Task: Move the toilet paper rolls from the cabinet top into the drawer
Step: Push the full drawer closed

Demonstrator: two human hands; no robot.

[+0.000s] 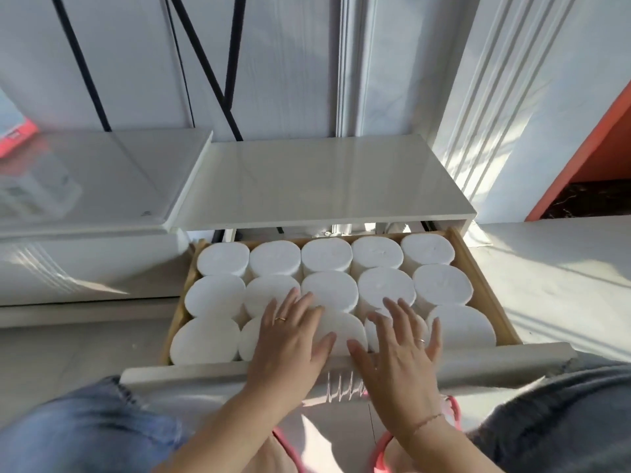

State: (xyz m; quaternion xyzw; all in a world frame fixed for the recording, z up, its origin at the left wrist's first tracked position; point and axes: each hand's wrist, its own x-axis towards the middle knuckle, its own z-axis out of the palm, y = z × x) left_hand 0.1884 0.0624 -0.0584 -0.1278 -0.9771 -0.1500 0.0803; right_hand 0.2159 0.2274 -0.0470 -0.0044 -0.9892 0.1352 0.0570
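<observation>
Pressing too hard on the front row looked like the main risk: the toilet paper rolls (327,291) stood on end in three packed rows inside the drawer (478,278), and a heavy push could have squashed a soft roll or tipped it against its neighbour. Any roll left standing proud might then have caught under the cabinet top (317,179) when the drawer slid shut. That cabinet top, at 12 o'clock from the hands, carried no rolls, so the move seemed all but done. The left hand (290,339) lay palm down on the front-row rolls at about 6 o'clock of the drawer, fingers spread wide, holding nothing. The right hand (399,346) lay flat just beside it at 3 o'clock, its grip likewise wide and empty, both wrists reaching over the drawer front (495,363).
</observation>
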